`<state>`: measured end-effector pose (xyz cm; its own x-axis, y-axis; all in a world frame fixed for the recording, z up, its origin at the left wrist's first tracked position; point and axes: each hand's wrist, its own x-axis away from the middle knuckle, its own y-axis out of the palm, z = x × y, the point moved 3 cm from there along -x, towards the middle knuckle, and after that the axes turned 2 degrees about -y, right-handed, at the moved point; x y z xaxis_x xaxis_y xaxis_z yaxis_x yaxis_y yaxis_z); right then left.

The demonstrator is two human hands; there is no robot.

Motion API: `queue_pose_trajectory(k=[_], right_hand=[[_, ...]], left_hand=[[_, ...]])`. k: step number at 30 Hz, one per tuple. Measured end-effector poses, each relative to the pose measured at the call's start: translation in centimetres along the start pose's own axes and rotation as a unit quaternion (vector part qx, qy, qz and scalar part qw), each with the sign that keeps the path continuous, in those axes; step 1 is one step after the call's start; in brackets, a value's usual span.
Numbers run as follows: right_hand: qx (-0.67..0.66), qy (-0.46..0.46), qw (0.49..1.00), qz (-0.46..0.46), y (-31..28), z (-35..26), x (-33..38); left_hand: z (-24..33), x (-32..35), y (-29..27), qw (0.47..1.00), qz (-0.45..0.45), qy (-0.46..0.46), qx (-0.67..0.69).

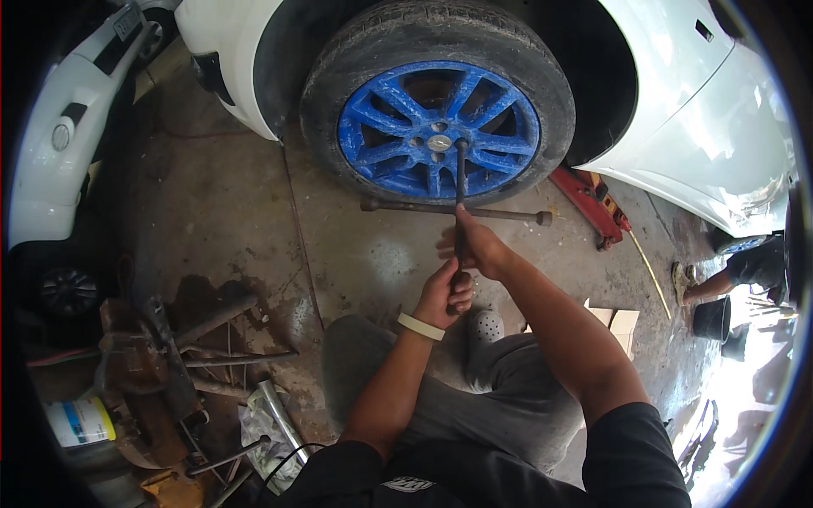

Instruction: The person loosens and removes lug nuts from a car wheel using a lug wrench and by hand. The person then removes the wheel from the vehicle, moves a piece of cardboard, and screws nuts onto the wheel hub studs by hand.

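Landmark: the blue alloy wheel (439, 129) on the white car (720, 110).

Nearest the viewer, the left hand (444, 295) is closed in a full fist around the near end of the cross wheel wrench (460, 207); a pale wristband (421, 326) sits on that wrist. Just beyond it, toward the wheel, the right hand (476, 244) wraps the same bar, fingers curled, close to where the 4 arms cross.

The wrench is dark, rusty steel. Its long arm runs from the hands straight to the wheel's hub area, the far socket set against the wheel near its centre. The cross arm lies level just below the tyre (334, 76), both ends free.

Open concrete floor (254, 212) lies left of and below the wheel. Lower left of it, a scrap-metal pile (186, 356) and a white plastic tub (80, 421), contents not visible. Right of the wheel, a red floor jack (593, 203) reaches under the car; farther right stands a black bucket (711, 318), contents not visible, beside another person's arm (711, 288).
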<state>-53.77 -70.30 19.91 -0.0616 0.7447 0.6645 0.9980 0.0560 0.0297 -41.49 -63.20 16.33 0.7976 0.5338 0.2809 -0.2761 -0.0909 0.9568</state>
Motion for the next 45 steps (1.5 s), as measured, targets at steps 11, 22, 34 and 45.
queue_pose_trajectory(k=[11,22,34,45], right_hand=[[0.013,-0.071,0.989,0.132,2.4,1.6,-1.9],[-0.234,-0.05,0.97,0.046,2.8,-0.1,-0.1],[-0.187,-0.124,0.965,0.138,3.6,0.9,0.6],[-0.193,-0.084,0.969,0.133,3.3,1.4,1.1]], left_hand=[[-4.8,3.8,-0.7,0.569,0.333,0.187,-0.728],[-4.5,3.9,-2.2,0.991,-0.123,0.006,0.053],[-4.7,3.6,-2.5,0.895,0.211,0.182,-0.348],[-3.6,4.7,-1.2,0.886,0.284,0.163,-0.328]])
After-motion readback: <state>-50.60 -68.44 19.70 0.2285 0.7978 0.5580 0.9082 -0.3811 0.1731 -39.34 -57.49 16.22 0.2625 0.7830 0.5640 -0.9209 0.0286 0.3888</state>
